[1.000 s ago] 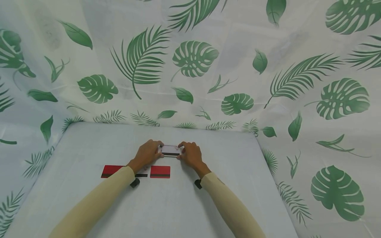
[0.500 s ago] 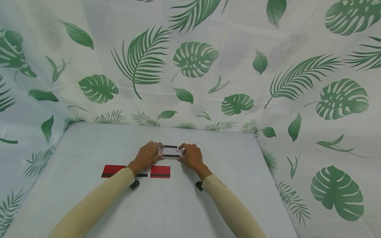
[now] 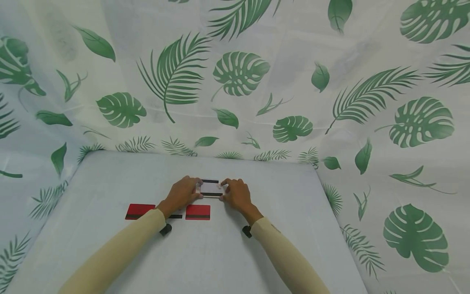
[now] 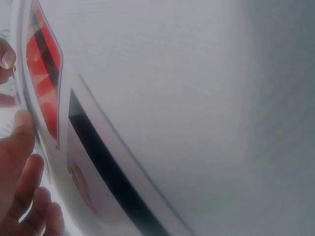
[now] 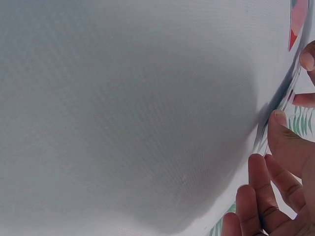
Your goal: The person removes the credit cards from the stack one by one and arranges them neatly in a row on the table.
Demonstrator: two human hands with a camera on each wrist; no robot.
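Observation:
A white card with a black stripe [image 3: 211, 188] is held by its two short ends between my hands, near the table's far side. My left hand [image 3: 180, 192] grips the left end between thumb and fingers. At the right end, my right hand [image 3: 236, 194] pinches it the same way. A second black stripe [image 3: 210, 181] shows just beyond the card's far edge; what bears it is mostly hidden. Only the thin edge of the held card [image 5: 263, 129] shows in the right wrist view. I cannot tell whether the card touches the table.
Closer to me lies a row of cards: a red card [image 3: 138, 210] at left, a white card with black stripe [image 4: 113, 172] partly under my left wrist in the head view, and another red card [image 3: 198, 212]. Leaf-patterned sheeting [image 3: 242, 122] stands around the white table [image 3: 220, 253].
The held card has shifted slightly toward me, and a second black stripe has come into view beyond it. Both hands moved with it and kept their grip. The cards in the row stayed put.

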